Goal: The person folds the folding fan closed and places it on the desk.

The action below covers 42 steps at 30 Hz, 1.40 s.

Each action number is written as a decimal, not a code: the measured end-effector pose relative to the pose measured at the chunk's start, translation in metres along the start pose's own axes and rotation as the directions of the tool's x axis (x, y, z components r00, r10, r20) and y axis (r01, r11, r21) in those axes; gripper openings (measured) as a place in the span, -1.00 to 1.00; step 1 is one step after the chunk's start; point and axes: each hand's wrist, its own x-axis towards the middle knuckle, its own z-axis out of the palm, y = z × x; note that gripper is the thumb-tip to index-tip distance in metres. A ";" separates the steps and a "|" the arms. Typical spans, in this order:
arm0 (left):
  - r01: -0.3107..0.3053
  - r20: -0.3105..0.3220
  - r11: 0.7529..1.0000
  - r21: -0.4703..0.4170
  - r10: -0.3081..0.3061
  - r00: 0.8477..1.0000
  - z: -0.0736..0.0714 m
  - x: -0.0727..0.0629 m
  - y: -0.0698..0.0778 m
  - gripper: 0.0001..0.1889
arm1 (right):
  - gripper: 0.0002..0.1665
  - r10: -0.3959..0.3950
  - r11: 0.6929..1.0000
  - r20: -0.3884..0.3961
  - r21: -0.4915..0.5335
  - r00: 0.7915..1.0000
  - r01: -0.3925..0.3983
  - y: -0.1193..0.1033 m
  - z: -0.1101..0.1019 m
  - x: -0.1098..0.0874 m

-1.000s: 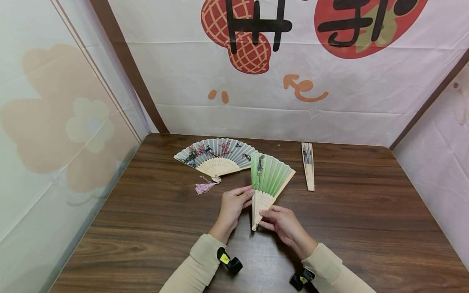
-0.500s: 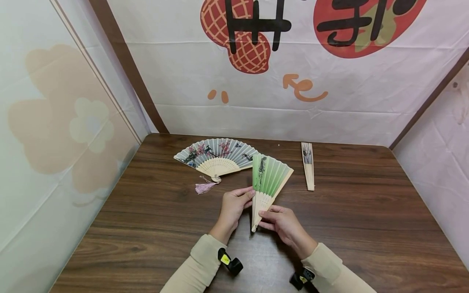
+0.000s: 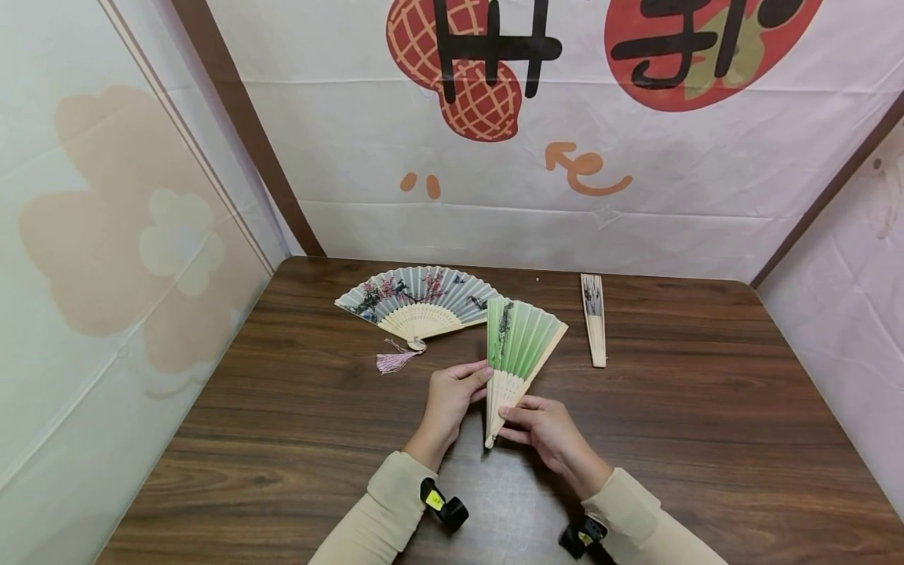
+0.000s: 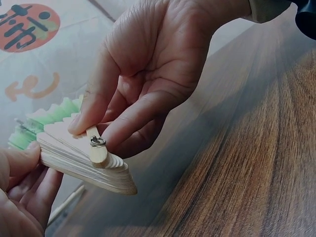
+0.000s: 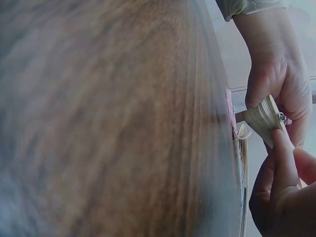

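Note:
A green folding fan [image 3: 523,341] with pale wooden ribs is partly spread and held up over the table. On its left edge, the left hand [image 3: 454,396] pinches the ribs between thumb and fingers. The right hand [image 3: 549,435] pinches the lower ribs from the right, close above the pivot. In the left wrist view, a small metal ring [image 4: 98,141] shows at the pivot and the ribs [image 4: 84,160] are stacked in a fanned layer. The right wrist view shows the rib ends [image 5: 264,116] between both hands.
Behind the green fan lies a spread grey-blue fan [image 3: 424,318] with blossoms and a pink tassel [image 3: 395,362]; the green fan overlaps its right end. A folded fan [image 3: 595,322] lies at the back right. A printed cloth [image 3: 494,227] rises behind the wooden table [image 3: 282,439].
The green fan has shifted very slightly and its tilt has changed a little over the second. Both hands keep their grip in nearly the same place.

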 end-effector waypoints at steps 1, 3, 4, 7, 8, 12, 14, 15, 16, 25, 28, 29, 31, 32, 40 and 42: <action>0.000 0.000 1.000 0.000 0.000 1.000 0.000 0.000 0.000 -0.71 | -0.75 0.001 1.000 0.003 -0.001 1.000 -0.001 0.000 0.000 0.000; -0.001 0.001 1.000 -0.002 0.001 1.000 0.000 0.000 0.000 -0.71 | -0.74 0.003 1.000 0.008 -0.002 1.000 -0.003 0.001 -0.001 0.001; -0.004 0.003 1.000 -0.003 0.004 1.000 0.000 0.000 0.000 -0.71 | -0.74 0.002 1.000 0.009 -0.002 1.000 -0.002 0.000 -0.001 0.001; -0.009 0.007 1.000 -0.007 0.009 1.000 0.000 0.000 0.001 -0.72 | -0.74 0.000 1.000 0.010 -0.003 1.000 0.000 0.001 -0.001 0.001; -0.012 0.010 1.000 -0.008 0.012 1.000 0.000 0.000 0.001 -0.72 | -0.74 -0.002 1.000 0.007 -0.004 1.000 0.002 0.001 -0.001 0.001; -0.016 0.015 1.000 -0.007 0.016 1.000 0.001 0.000 0.001 -0.72 | -0.74 -0.011 1.000 -0.015 -0.022 1.000 0.011 0.000 0.000 0.001; -0.019 0.017 1.000 -0.007 0.019 1.000 0.001 -0.001 0.000 -0.72 | -0.75 -0.017 0.999 -0.028 -0.033 0.999 0.016 0.000 0.001 0.001; -0.019 0.018 1.000 -0.007 0.019 1.000 0.001 -0.001 0.000 -0.72 | -0.76 -0.019 0.999 -0.032 -0.036 0.999 0.018 0.000 0.001 0.000; -0.020 0.018 1.000 -0.006 0.020 1.000 0.001 -0.001 0.000 -0.72 | -0.77 -0.021 0.999 -0.035 -0.038 0.999 0.020 0.000 0.001 0.000; -0.026 0.017 1.000 -0.001 0.026 1.000 0.002 -0.002 0.000 -0.72 | -0.65 -0.027 0.998 -0.062 -0.053 0.998 0.023 0.000 0.002 0.000; -0.024 0.007 1.000 -0.001 0.024 1.000 0.002 -0.003 0.001 -0.71 | -0.61 -0.033 0.999 -0.076 -0.043 0.997 0.030 0.001 0.003 0.000; -0.022 0.002 1.000 0.001 0.022 1.000 0.002 -0.002 0.001 -0.71 | -0.60 -0.035 0.999 -0.080 -0.039 0.996 0.032 0.001 0.003 0.000; -0.020 -0.003 1.000 0.003 0.020 1.000 0.002 -0.002 0.001 -0.71 | -0.59 -0.039 0.999 -0.086 -0.034 0.995 0.037 0.000 0.003 0.001; -0.017 -0.005 1.000 0.003 0.017 1.000 0.002 -0.002 0.001 -0.71 | -0.59 -0.041 0.999 -0.088 -0.033 0.995 0.038 0.000 0.003 0.001; -0.019 0.002 1.000 -0.010 0.019 1.000 0.003 -0.002 -0.001 -0.71 | -0.51 -0.045 0.998 -0.089 -0.053 0.995 0.041 -0.001 0.003 0.001; -0.018 0.001 1.000 -0.013 0.018 1.000 0.003 -0.002 -0.001 -0.71 | -0.50 -0.048 0.997 -0.088 -0.058 0.995 0.043 -0.001 0.003 0.001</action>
